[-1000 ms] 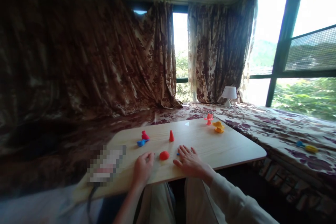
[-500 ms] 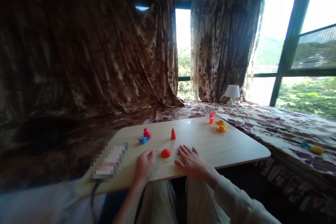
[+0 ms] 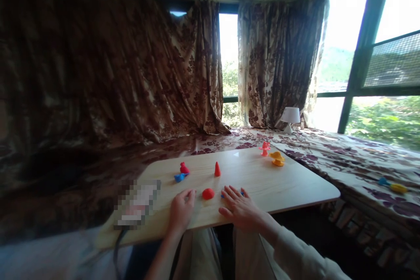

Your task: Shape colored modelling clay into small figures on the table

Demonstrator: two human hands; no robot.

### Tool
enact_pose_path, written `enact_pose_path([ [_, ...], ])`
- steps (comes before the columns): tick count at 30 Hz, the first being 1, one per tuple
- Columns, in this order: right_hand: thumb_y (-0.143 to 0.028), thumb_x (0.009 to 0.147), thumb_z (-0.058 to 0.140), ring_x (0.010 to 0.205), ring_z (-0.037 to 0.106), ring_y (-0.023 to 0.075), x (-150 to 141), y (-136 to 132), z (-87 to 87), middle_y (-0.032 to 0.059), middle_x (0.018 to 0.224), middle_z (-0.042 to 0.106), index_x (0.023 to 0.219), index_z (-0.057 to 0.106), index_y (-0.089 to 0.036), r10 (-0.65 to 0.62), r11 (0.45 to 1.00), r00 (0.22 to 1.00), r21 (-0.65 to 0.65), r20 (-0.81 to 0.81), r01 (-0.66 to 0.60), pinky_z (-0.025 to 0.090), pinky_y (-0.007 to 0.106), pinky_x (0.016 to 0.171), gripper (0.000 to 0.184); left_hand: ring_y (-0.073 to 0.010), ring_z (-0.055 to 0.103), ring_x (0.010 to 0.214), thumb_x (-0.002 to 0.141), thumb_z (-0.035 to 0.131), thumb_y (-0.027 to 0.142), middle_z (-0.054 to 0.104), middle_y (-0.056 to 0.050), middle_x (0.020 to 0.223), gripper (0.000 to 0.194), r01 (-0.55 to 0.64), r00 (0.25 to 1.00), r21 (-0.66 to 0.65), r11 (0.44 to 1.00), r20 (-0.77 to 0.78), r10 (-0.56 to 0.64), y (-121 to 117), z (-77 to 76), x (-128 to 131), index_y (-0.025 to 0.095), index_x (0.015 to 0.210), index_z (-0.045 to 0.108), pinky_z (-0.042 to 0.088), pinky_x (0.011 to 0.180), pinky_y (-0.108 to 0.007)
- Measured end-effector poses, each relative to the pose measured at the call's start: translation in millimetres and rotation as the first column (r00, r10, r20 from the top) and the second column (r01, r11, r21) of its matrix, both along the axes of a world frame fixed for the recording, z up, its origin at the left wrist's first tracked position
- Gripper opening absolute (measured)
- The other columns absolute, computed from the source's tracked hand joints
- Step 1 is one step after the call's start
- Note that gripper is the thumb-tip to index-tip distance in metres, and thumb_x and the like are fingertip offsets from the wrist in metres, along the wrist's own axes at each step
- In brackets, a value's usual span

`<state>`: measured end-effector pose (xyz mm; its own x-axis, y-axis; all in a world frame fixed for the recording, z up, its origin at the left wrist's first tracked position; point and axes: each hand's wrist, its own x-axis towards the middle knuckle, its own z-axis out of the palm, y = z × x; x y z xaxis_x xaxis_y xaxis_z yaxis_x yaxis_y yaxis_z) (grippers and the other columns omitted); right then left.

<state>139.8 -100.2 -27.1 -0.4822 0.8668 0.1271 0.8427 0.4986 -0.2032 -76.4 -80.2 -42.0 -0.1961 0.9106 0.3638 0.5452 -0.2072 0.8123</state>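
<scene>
My left hand (image 3: 181,211) rests on the table near its front edge, fingers curled in; whether anything is inside them is hidden. Palm down, my right hand (image 3: 241,208) lies flat with spread fingers over a blue piece (image 3: 242,192), of which only small bits show. Between the hands sits a red dome-shaped lump (image 3: 208,194), touched by neither. Behind it a small red cone (image 3: 217,169) stands upright. Farther left, a dark pink lumpy figure (image 3: 184,168) stands against a blue piece (image 3: 179,177).
The light wooden table (image 3: 295,188) has rounded corners. At its far right are a coral figure (image 3: 264,148) and a yellow-orange one (image 3: 277,158). A blurred-out device (image 3: 139,205) with a cable lies left. A white lamp (image 3: 290,116) and a blue-yellow object (image 3: 397,188) sit on patterned cloth.
Both hands keep almost the same pose; my right hand still covers the blue piece. The whole view has shifted slightly, and the objects keep their places on the table.
</scene>
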Motion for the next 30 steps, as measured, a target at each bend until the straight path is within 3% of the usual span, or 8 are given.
enact_pose_path([
  [5, -0.056, 0.090, 0.035, 0.139, 0.018, 0.0253, 11, -24, -8.1, 0.0112, 0.151, 0.022, 0.144, 0.028, -0.017, 0.048, 0.999, 0.999, -0.016, -0.002, -0.048, 0.012, 0.049, 0.112, 0.068, -0.0186, 0.061, 0.092, 0.087, 0.054, 0.033, 0.063, -0.006, 0.106, 0.024, -0.007, 1.000, 0.000, 1.000, 0.013, 0.007, 1, -2.1, 1, 0.016, 0.103, 0.060, 0.051, 0.080, -0.040],
  [11, -0.053, 0.092, 0.033, 0.137, 0.025, 0.0293, 3, 14, 5.8, 0.0170, 0.147, 0.031, 0.140, 0.036, -0.011, 0.010, 1.000, 1.000, 0.004, -0.016, -0.010, 0.020, 0.054, 0.108, 0.064, -0.0171, 0.062, 0.087, 0.087, 0.054, 0.033, 0.064, -0.004, 0.100, 0.023, -0.021, 1.000, 0.004, 1.000, 0.000, 0.021, -1, 0.3, -1, 0.015, 0.099, 0.061, 0.052, 0.078, -0.038],
  [18, -0.057, 0.090, 0.035, 0.140, 0.019, 0.0235, 20, -26, -6.3, 0.0125, 0.151, 0.022, 0.144, 0.027, -0.012, 0.086, 0.996, 0.996, -0.010, 0.003, -0.086, 0.011, 0.045, 0.114, 0.071, -0.0178, 0.062, 0.088, 0.088, 0.053, 0.034, 0.064, -0.005, 0.103, 0.025, -0.004, 1.000, -0.003, 1.000, -0.011, 0.004, 1, -3.7, 0, 0.016, 0.103, 0.060, 0.052, 0.079, -0.039],
  [25, -0.051, 0.092, 0.033, 0.136, 0.028, 0.0281, 7, 17, 6.0, 0.0161, 0.145, 0.035, 0.139, 0.038, -0.014, 0.011, 1.000, 1.000, 0.024, -0.022, -0.011, 0.022, 0.051, 0.108, 0.059, -0.0168, 0.062, 0.086, 0.088, 0.053, 0.034, 0.064, -0.005, 0.100, 0.024, -0.018, 0.999, -0.001, 1.000, -0.038, 0.018, -1, -0.2, -1, 0.015, 0.100, 0.061, 0.052, 0.077, -0.038],
  [30, -0.053, 0.090, 0.038, 0.138, 0.024, 0.0249, 21, -16, -1.1, 0.0145, 0.148, 0.028, 0.142, 0.034, -0.012, 0.084, 0.996, 0.996, 0.018, -0.020, -0.083, 0.016, 0.044, 0.113, 0.066, -0.0172, 0.062, 0.087, 0.088, 0.053, 0.035, 0.065, -0.004, 0.098, 0.024, -0.013, 0.999, 0.016, 1.000, -0.046, 0.014, 0, -2.5, -1, 0.015, 0.096, 0.062, 0.051, 0.079, -0.039],
])
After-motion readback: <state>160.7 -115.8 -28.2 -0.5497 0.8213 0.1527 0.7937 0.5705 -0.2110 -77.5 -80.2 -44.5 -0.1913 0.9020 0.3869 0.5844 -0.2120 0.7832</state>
